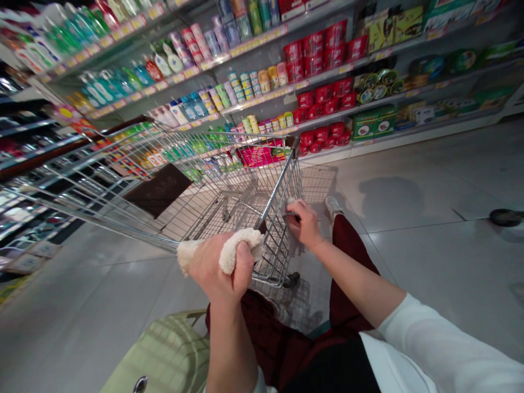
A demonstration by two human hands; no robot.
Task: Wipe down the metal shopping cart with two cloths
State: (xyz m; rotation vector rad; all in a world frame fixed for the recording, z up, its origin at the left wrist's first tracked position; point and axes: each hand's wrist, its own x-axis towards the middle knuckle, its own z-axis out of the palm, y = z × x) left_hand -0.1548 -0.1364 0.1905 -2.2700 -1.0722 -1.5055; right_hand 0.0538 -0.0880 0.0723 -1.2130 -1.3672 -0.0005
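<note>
A wire shopping cart [270, 204] stands before me, its near corner between my two hands. Wrapped in my closed left hand [223, 265] is a cream cloth [241, 245], which sticks out on both sides of the fist beside the cart's front edge. My right hand [303, 221] is closed near the cart's right side, its fingertips around something small, greyish and dark that I cannot make out. A brown plate [159, 189] is fixed on the cart's left side. The basket shows bare wires.
Shelves [254, 103] of bottles, jars and red tubs [313, 54] run behind the cart. A pale green bag [164, 357] is at my lower left. My legs and shoes [333, 207] are close to the cart's wheel [291, 280]. A dark wheel [505, 217] shows at the right.
</note>
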